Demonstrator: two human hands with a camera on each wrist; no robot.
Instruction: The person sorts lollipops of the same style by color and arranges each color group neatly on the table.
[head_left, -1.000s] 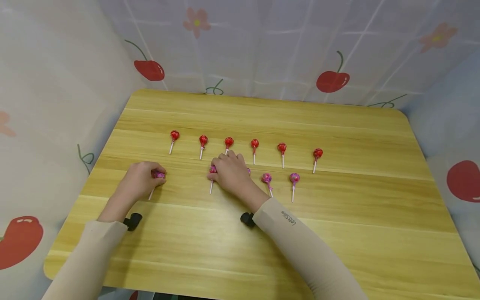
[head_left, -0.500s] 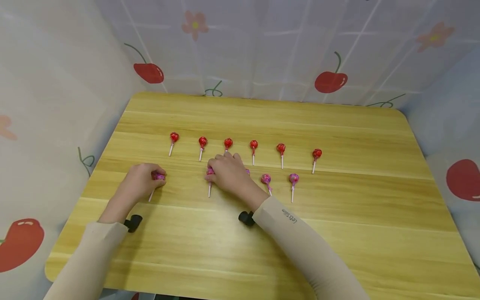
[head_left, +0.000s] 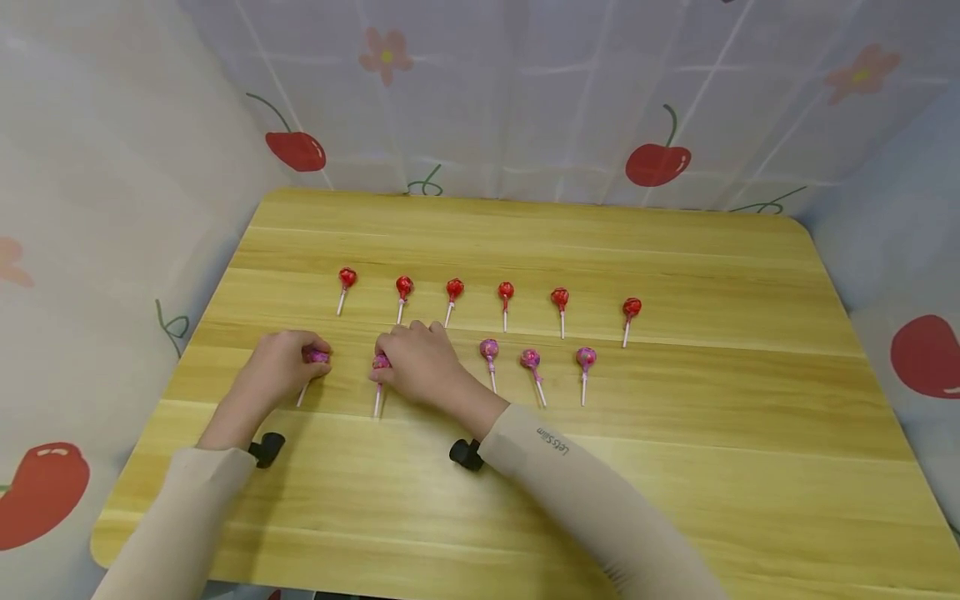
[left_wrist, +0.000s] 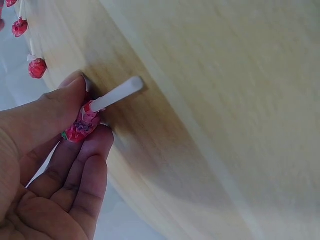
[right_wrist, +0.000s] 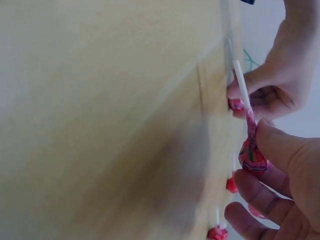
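On the yellow wooden table (head_left: 675,433), the right hand (head_left: 420,367) pinches a pink-wrapped lollipop (head_left: 381,362) by its head, white stick pointing toward the person. Just to its left, the left hand (head_left: 281,367) pinches another pink-wrapped lollipop (head_left: 317,357), lying parallel.

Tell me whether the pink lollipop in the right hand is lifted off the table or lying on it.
Lying on it: the pink lollipop rests flat on the table, head pinched by the right hand.
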